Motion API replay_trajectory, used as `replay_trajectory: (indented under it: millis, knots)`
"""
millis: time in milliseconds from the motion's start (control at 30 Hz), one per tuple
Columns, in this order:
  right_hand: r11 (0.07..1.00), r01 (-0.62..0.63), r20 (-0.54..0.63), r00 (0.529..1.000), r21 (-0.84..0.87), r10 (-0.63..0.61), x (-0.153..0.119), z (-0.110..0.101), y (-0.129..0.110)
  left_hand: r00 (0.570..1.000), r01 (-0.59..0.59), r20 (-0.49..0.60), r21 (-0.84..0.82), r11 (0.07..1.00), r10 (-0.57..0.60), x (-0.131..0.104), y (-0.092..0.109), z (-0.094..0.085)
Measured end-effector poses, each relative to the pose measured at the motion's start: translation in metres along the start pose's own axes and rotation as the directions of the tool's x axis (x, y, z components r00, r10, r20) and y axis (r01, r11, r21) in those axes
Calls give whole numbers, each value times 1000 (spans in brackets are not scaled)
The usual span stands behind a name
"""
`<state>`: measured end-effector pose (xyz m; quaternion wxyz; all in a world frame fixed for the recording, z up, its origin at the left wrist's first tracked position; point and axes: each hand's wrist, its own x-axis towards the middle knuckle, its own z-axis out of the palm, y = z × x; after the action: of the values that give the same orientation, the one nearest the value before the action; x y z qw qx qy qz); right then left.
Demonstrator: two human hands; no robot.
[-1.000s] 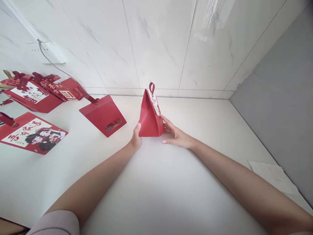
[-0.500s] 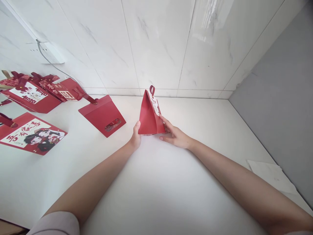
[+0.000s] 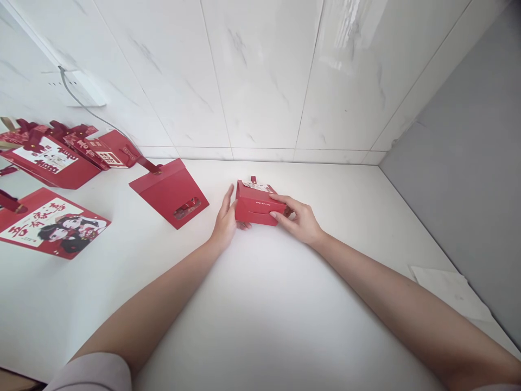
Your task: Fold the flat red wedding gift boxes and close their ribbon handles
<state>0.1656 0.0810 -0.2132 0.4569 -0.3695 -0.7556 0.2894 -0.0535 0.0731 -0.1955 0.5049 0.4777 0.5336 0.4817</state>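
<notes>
A small red gift box [image 3: 256, 209] is between my two hands at the middle of the white table, tilted back so that its base, with a slit and small white print, faces me. Its white printed label and ribbon loop show at the far side. My left hand [image 3: 225, 221] supports the box's left side, with thumb up and fingertips showing under the bottom edge. My right hand [image 3: 299, 219] grips the right end, its thumb and fingers on the base and upper edge.
A red box with an oval window [image 3: 171, 193] stands left of my hands. Farther left are a box with a cartoon couple [image 3: 57, 222] and several red boxes [image 3: 100, 149] by the tiled wall. A cable hangs from a socket [image 3: 87, 89]. White paper [image 3: 448, 290] lies right.
The held box has tipped backwards, from upright with its triangular side showing to its base facing me. My right hand has shifted onto the base's right end.
</notes>
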Motion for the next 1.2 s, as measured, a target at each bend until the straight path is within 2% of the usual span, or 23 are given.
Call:
replay_trajectory:
  millis: [133, 200, 300, 433, 567, 767, 867, 967, 1033, 1100, 1167, 1200]
  knots:
    - [990, 90, -9, 996, -111, -91, -2, -1, -3, 972, 55, 225, 54, 997, -66, 0, 3, 1]
    - [972, 133, 17, 991, -192, -133, -3, -2, -4, 956, 46, 284, 88, 995, -69, 0, 3, 1]
    - [947, 144, 45, 990, -288, -137, -4, -3, -5, 968, 10, 248, 150, 989, -48, -1, -1, 2]
    - [936, 184, 58, 983, -299, -175, -3, -4, -5, 979, -17, 200, 186, 982, -21, -3, -3, 3]
    - [936, 196, 43, 981, -292, -192, -2, -4, -4, 981, -31, 196, 201, 979, -9, -6, 0, 3]
    - [904, 161, 41, 987, -396, -158, -5, -2, 2, 979, -48, 204, 199, 979, 7, -6, -3, 3]
    - [872, 185, 54, 982, -454, -180, -7, -1, 3, 979, -29, 204, 142, 989, 0, -3, -4, 2]
    - [779, 328, 185, 945, -535, -271, -9, 0, -1, 971, 30, 239, -17, 999, -25, 0, 2, -1]
    - [708, 459, 326, 887, -537, -327, -11, 2, -5, 963, 78, 266, -113, 991, -46, 2, 7, -4]
    - [670, 538, 421, 837, -511, -350, -12, 4, -8, 968, 89, 249, -176, 980, -43, 2, 9, -7]
    - [690, 537, 434, 833, -485, -343, -12, 5, -9, 977, 53, 213, -197, 979, -10, 3, 8, -7]
    - [730, 497, 405, 856, -469, -323, -12, 4, -9, 981, 22, 192, -189, 982, 15, 3, 6, -7]
